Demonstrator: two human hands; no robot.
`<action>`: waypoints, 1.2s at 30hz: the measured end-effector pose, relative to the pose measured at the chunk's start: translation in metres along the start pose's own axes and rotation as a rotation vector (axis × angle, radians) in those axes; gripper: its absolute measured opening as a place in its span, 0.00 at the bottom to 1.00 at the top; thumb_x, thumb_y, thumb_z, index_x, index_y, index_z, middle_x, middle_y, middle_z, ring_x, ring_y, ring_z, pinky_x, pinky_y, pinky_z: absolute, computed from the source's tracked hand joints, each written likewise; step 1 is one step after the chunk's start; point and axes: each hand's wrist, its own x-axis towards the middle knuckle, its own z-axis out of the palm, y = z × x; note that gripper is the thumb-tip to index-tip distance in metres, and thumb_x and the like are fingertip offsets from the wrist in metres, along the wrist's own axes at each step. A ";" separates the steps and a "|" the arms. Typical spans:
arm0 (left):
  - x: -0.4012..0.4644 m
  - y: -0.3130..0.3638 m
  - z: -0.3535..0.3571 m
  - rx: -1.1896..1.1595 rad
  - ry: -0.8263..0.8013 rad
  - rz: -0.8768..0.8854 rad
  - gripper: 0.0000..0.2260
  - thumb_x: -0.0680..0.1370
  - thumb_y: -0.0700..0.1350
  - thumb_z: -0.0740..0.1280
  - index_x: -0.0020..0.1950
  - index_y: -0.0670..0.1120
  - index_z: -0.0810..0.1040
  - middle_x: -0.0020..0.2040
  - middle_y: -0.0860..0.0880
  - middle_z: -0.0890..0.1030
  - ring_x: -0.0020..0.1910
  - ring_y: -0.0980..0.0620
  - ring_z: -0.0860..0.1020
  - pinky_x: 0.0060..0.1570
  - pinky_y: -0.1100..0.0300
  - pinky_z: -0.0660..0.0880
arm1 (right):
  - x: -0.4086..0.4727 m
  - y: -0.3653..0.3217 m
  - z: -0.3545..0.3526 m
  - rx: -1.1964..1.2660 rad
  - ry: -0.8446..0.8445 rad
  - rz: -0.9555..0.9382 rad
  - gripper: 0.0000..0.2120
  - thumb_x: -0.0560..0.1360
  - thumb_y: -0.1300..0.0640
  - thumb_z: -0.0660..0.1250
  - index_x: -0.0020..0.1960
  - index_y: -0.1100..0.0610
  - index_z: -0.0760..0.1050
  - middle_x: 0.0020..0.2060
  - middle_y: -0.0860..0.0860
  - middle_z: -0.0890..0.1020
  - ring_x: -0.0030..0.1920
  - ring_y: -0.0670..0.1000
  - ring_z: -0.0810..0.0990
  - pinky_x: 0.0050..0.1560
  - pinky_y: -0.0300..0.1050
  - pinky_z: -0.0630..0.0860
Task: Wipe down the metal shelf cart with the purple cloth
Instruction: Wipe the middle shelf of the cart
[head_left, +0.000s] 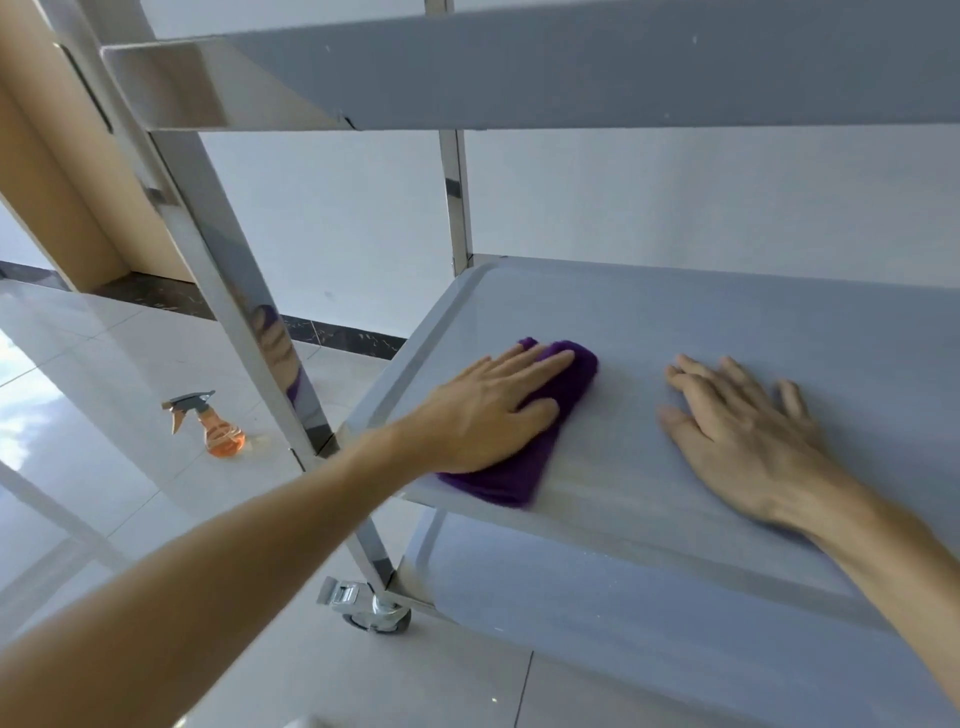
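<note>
The metal shelf cart (675, 312) fills the view, with a top shelf overhead, a middle shelf and a bottom shelf below. The purple cloth (519, 467) lies bunched on the left part of the middle shelf. My left hand (488, 410) presses flat on top of the cloth, fingers stretched toward the back. My right hand (748, 436) rests flat on the bare shelf surface to the right of the cloth, fingers spread and holding nothing.
An orange spray bottle (215, 426) with a grey trigger stands on the white tiled floor left of the cart. A locking caster wheel (369, 605) sits at the cart's front left leg (239, 291). A white wall stands behind.
</note>
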 end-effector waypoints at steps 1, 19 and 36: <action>0.001 -0.014 -0.007 -0.003 0.020 -0.047 0.25 0.82 0.55 0.53 0.79 0.59 0.52 0.80 0.56 0.52 0.78 0.60 0.46 0.77 0.58 0.43 | -0.001 0.000 0.000 -0.001 0.001 -0.002 0.27 0.81 0.41 0.42 0.78 0.46 0.51 0.79 0.39 0.48 0.79 0.49 0.44 0.76 0.61 0.44; 0.083 -0.019 -0.004 0.026 0.098 -0.115 0.25 0.81 0.57 0.51 0.78 0.60 0.54 0.80 0.57 0.54 0.78 0.55 0.50 0.74 0.57 0.47 | 0.001 -0.004 0.003 -0.004 0.014 -0.024 0.35 0.74 0.37 0.35 0.78 0.46 0.47 0.79 0.39 0.45 0.79 0.51 0.41 0.76 0.63 0.40; 0.153 -0.014 0.003 0.014 0.046 0.056 0.24 0.79 0.57 0.53 0.76 0.65 0.57 0.79 0.58 0.55 0.77 0.57 0.52 0.69 0.62 0.48 | 0.010 -0.010 0.004 0.014 0.017 -0.021 0.34 0.75 0.37 0.34 0.79 0.47 0.43 0.79 0.40 0.41 0.79 0.51 0.36 0.76 0.62 0.36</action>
